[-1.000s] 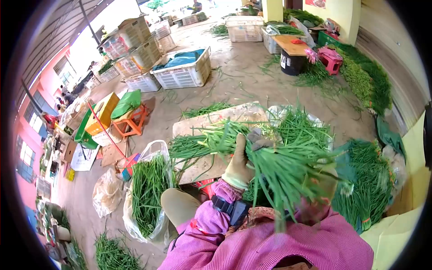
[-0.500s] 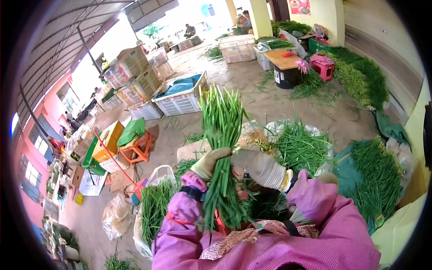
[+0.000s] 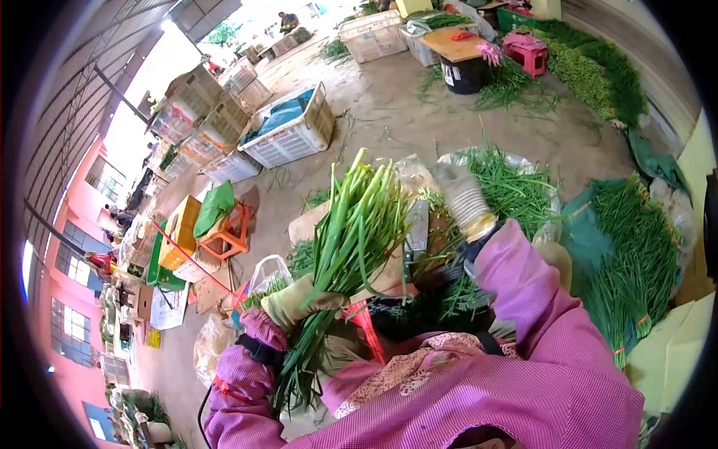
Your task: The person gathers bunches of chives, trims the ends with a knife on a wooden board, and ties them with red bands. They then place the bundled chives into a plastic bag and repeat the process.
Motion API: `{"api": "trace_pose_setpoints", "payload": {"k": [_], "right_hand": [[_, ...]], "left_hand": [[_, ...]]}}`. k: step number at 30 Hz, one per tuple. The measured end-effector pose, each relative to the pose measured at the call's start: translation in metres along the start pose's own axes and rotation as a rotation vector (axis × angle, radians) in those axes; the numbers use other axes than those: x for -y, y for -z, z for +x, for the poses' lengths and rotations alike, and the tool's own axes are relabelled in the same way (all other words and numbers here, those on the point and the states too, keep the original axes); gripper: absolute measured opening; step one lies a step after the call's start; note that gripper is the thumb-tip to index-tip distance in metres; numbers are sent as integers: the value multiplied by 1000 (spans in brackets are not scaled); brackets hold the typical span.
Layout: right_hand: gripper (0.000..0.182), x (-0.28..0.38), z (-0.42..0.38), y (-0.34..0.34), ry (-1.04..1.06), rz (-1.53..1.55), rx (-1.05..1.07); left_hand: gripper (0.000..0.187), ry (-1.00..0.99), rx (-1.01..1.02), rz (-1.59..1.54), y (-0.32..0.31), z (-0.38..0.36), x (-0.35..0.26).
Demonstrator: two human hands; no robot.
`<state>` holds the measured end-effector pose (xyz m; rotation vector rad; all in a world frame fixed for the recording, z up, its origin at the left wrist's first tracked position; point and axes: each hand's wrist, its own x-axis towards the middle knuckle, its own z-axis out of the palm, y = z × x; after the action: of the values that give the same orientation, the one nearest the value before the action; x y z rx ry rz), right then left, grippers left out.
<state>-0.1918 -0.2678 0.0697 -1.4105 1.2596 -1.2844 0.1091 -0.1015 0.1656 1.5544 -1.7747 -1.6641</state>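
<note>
My left hand (image 3: 303, 303), in a pale work glove, is closed round a thick bunch of garlic chives (image 3: 359, 217). The pale cut ends point up and away from me; the leaves hang down past my wrist. My right hand (image 3: 465, 198), in a grey ribbed glove, is stretched forward beside a loose heap of chives (image 3: 512, 187). Its fingers are blurred and partly hidden, so their grip does not show. Between my hands, a knife (image 3: 419, 228) with a broad blade and dark handle rests by a board (image 3: 385, 277) among scraps. Red ties (image 3: 366, 329) hang at my lap.
Bundled chives (image 3: 636, 254) lie on green cloth at the right. An orange stool (image 3: 228, 232) and a crate with blue cloth (image 3: 299, 135) stand ahead on the left. Farther off are a black bucket with a board on top (image 3: 460, 75) and a pink stool (image 3: 526, 52).
My left hand has moved down and left with the chives, which now tilt. My right hand has left the bunch and reached forward and right, uncovering the knife. The view has tilted downward.
</note>
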Motion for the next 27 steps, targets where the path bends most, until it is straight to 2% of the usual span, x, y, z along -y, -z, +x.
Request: {"api": "trace_pose_setpoints", "payload": {"k": [1,2,3,4,6,7,8,10,11,12,14,16,17,18,19,20,21,22,24,26,27], "right_hand": [[24,-3,-4,1,-7,1,0],[23,-5,-12,4,54,168,-5],[22,0,-27,10,108,335,-15],[21,24,-48,10,70,290,78],[23,38,-65,8,302,-2,-37],[23,39,-62,7,290,-6,-39],[25,40,-53,8,537,-422,-136],[28,34,-51,10,763,-845,-233],[34,23,-48,7,698,-702,71],[33,-3,-44,-1,601,-330,224],[31,-55,-35,-18,327,519,450],[26,-14,-43,18,80,171,247],[28,-12,-40,21,11,186,-14],[30,-34,-27,36,-60,303,-99],[31,-35,-29,42,8,313,-84],[32,-35,-32,46,75,321,-68],[33,-17,-48,41,87,185,30],[45,15,-70,42,70,98,287],[69,-1,-85,14,326,-599,187],[89,6,-91,-3,223,-732,117],[87,11,-95,-14,229,-836,17]], "left_hand": [[24,32,23,50,1,-2,2],[27,61,44,100,2,-3,4],[36,140,-111,176,-3,-1,15],[36,147,-96,177,-5,3,20],[43,70,-160,249,-8,10,25],[50,-22,-188,287,-13,13,26],[50,-17,-179,285,-17,15,24],[60,-6,-290,440,-25,13,11],[60,-9,-329,560,-29,11,5],[60,-10,-322,561,-31,11,4],[71,-12,-392,771,-34,10,3],[75,-8,-394,836,-37,6,-1],[78,18,-445,894,-39,4,-2],[81,41,-499,953,-39,2,-2],[85,-50,-541,1022,-37,1,4],[85,-50,-543,1022,-36,2,7],[84,2,-568,1098,-38,2,4],[84,54,-587,1174,-41,2,3],[84,4,-600,1215,-45,6,3],[86,18,-660,1450,-52,9,-1],[87,2,-681,1489,-53,12,1]]}}
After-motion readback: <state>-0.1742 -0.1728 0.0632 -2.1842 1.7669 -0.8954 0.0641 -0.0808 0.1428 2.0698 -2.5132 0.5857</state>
